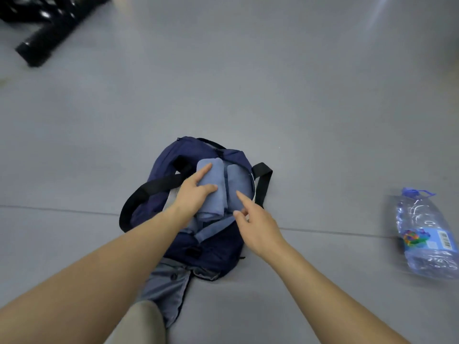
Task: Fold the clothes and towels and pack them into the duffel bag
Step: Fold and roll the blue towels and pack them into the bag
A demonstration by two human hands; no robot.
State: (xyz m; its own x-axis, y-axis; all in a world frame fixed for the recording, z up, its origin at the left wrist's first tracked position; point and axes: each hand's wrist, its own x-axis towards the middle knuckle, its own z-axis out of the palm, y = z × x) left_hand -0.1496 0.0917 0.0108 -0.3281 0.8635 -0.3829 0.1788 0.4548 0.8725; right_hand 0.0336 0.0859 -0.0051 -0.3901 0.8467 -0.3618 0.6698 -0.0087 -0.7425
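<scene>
A navy duffel bag (pixel 169 157) with black straps lies open on the grey floor. Two rolled blue towels lie side by side in its opening: the left towel (pixel 213 202) and the right towel (pixel 237 180). My left hand (pixel 193 192) rests on the left towel with straight fingers. My right hand (pixel 258 227) hovers at the right towel's near end, forefinger stretched out onto it, holding nothing. A grey buttoned garment (pixel 166 286) lies on the floor at the bag's near end, partly under it.
A large plastic water bottle (pixel 424 234) with a blue label lies on the floor at the right. A black object (pixel 47 23) sits at the far left corner. My knee (pixel 141 324) in beige cloth shows at the bottom edge.
</scene>
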